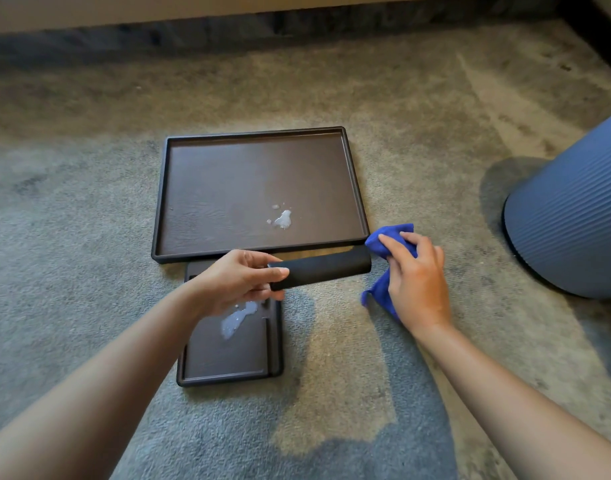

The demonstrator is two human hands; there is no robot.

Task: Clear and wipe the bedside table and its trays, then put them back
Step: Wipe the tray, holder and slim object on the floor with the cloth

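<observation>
Two dark brown trays lie on the carpet. The large tray (207, 188) sits farther away, with a small wet spill (282, 219) near its front right. The small tray (228, 358) lies just in front of it, also with a wet patch (236, 320). My left hand (238, 280) holds a black oblong object (326, 266) level above the small tray's far end. My right hand (416, 277) grips a blue cloth (389, 237) at the black object's right end, touching it.
A blue ribbed bin (570, 216) stands on the carpet at the right. A pale base edge (193, 12) with a dark gap under it runs along the top. Grey carpet (89, 220) surrounds the trays.
</observation>
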